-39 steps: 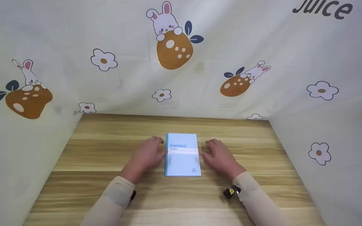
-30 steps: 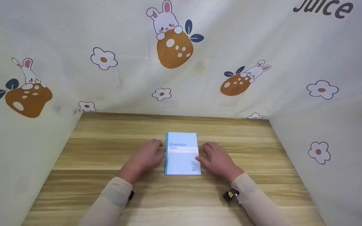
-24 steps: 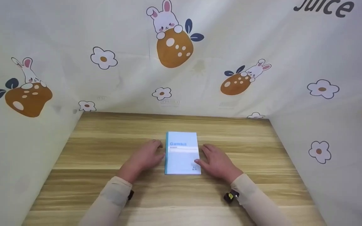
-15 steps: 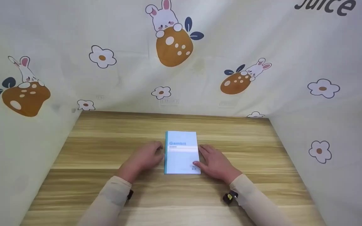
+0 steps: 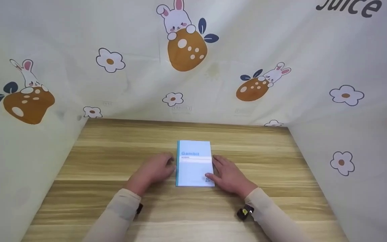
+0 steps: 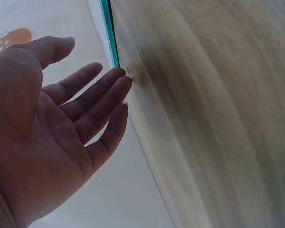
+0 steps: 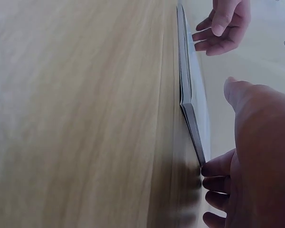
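A notebook with a pale cover, "Gambit" in blue print and a teal spine lies closed on the wooden table. Left of the spine is my left hand, holding nothing; in the left wrist view its slightly bent fingers reach toward the teal spine. My right hand is at the opposite side. Its fingertips are right at the page edge in the right wrist view, while the thumb stays raised above the cover. From the head view that thumb overlaps the cover's lower right corner.
Wood-grain table surrounds the notebook. Pale cloth printed with rabbits and flowers rises behind it and along both sides. Dark wrist cameras sit below both wrists.
My right hand has moved in against the notebook's right edge, its thumb sliding down over the lower right corner. My left hand has drawn slightly toward me. The notebook stays in place.
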Action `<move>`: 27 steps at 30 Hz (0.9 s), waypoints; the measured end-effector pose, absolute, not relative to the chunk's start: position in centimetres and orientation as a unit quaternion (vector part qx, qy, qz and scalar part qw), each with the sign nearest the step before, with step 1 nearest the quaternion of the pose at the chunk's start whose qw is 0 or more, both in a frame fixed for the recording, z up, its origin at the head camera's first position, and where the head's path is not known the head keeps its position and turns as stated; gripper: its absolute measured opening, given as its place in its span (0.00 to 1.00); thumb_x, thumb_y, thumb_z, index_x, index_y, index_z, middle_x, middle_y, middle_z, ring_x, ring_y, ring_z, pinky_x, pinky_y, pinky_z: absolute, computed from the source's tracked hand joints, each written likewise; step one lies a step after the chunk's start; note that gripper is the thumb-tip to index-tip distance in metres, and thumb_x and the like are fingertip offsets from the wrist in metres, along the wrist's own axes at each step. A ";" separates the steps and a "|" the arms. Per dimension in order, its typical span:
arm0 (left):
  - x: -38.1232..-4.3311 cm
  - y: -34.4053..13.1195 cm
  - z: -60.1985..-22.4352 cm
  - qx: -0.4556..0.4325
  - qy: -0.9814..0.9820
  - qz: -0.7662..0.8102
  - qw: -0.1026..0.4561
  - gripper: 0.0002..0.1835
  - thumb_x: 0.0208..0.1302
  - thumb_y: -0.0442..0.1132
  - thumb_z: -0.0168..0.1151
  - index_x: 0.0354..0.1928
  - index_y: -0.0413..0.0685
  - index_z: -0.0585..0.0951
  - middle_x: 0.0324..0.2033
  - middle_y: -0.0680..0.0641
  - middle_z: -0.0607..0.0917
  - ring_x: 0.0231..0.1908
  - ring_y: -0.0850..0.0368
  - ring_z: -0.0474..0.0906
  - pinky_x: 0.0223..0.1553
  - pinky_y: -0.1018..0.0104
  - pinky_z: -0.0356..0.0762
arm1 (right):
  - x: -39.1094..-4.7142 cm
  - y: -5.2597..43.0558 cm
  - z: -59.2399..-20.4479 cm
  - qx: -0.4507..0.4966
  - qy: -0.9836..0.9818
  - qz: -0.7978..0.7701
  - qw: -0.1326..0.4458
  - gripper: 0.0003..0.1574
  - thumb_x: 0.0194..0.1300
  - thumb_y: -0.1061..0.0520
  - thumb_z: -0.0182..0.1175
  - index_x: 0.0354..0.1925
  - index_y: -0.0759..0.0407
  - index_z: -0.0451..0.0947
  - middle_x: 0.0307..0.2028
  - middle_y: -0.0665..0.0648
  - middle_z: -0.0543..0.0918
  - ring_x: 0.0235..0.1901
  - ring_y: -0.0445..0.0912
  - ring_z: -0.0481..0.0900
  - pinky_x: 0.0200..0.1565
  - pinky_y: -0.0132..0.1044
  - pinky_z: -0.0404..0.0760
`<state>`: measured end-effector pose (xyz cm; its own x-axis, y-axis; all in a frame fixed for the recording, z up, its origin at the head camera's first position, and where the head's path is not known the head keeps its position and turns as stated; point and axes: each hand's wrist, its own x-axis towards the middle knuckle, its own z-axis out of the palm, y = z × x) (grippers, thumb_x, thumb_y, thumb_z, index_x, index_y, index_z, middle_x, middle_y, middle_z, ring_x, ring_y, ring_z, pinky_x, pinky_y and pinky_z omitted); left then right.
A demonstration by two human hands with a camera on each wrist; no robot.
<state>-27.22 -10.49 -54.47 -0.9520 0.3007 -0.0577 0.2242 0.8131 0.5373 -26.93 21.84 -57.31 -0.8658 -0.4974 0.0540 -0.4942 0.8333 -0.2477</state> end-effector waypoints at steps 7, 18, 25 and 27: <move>-27.2 -10.3 -54.5 0.155 0.950 0.266 0.059 0.17 0.69 0.47 0.61 0.55 0.48 0.82 0.47 0.48 0.85 0.46 0.52 0.81 0.51 0.50 0.80 | -26.9 21.9 -57.3 -0.256 0.956 -0.145 0.003 0.56 0.71 0.23 0.43 0.75 0.63 0.62 0.75 0.61 0.63 0.74 0.56 0.60 0.73 0.53 0.60; -27.4 -9.7 -54.6 0.161 0.943 0.283 0.072 0.15 0.71 0.49 0.60 0.53 0.49 0.81 0.38 0.53 0.82 0.34 0.57 0.76 0.38 0.57 0.78 | -26.9 21.8 -57.0 -0.263 0.949 -0.170 -0.020 0.52 0.74 0.26 0.44 0.72 0.66 0.65 0.72 0.63 0.67 0.72 0.56 0.63 0.72 0.51 0.61; -27.3 -9.3 -54.1 0.158 0.943 0.285 0.067 0.19 0.71 0.50 0.61 0.56 0.48 0.81 0.39 0.53 0.82 0.36 0.57 0.77 0.41 0.56 0.79 | -26.9 21.8 -56.5 -0.254 0.950 -0.178 -0.019 0.49 0.76 0.28 0.40 0.73 0.63 0.65 0.72 0.62 0.67 0.73 0.56 0.63 0.72 0.51 0.61; -27.3 -9.1 -54.1 0.156 0.945 0.281 0.067 0.20 0.71 0.51 0.61 0.58 0.48 0.81 0.42 0.52 0.83 0.39 0.57 0.78 0.45 0.54 0.80 | -26.9 21.7 -56.2 -0.252 0.951 -0.177 -0.017 0.49 0.76 0.27 0.39 0.74 0.63 0.64 0.73 0.61 0.67 0.73 0.55 0.62 0.72 0.50 0.60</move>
<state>-27.33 -9.11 -54.10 -0.9425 0.3319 -0.0389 0.2569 0.7940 0.5510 -26.89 21.70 -56.25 -0.8726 -0.4733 0.1208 -0.4851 0.8105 -0.3284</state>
